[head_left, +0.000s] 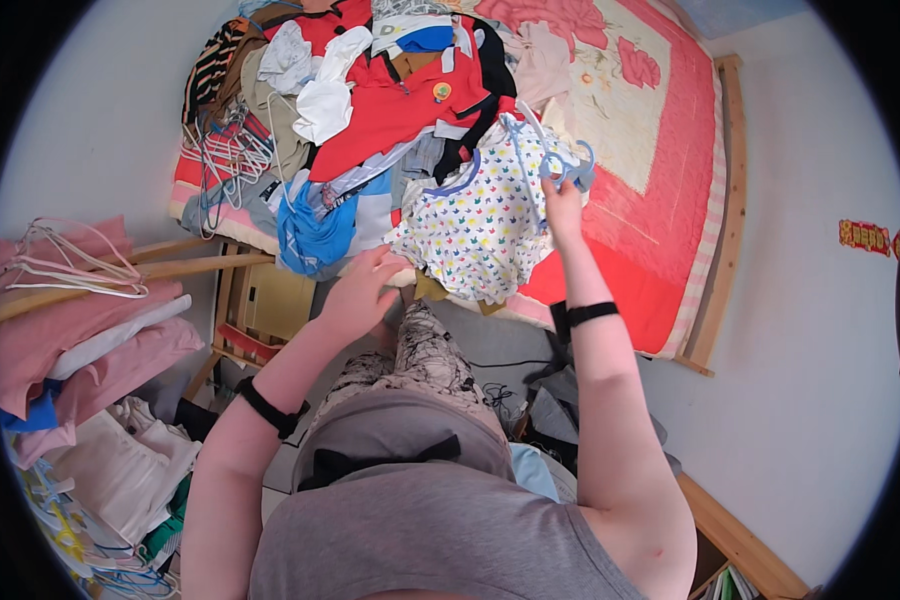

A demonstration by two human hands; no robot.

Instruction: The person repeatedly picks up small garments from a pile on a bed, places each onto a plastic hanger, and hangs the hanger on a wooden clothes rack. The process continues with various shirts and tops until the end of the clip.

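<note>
A white shirt with small coloured prints and blue trim lies spread at the near edge of the bed. My right hand is closed around a light blue clothes hanger at the shirt's right side, and part of the hanger lies over the cloth. Close to the shirt's lower left edge is my left hand, its fingers apart and holding nothing that I can see. Whether its fingertips touch the cloth I cannot tell. Olive cloth shows beneath the shirt's hem.
A heap of clothes covers the bed's far left, with a red jacket and a blue garment. White hangers lie beside it. Pink garments and more hangers are at left. A wooden bed frame runs along the right.
</note>
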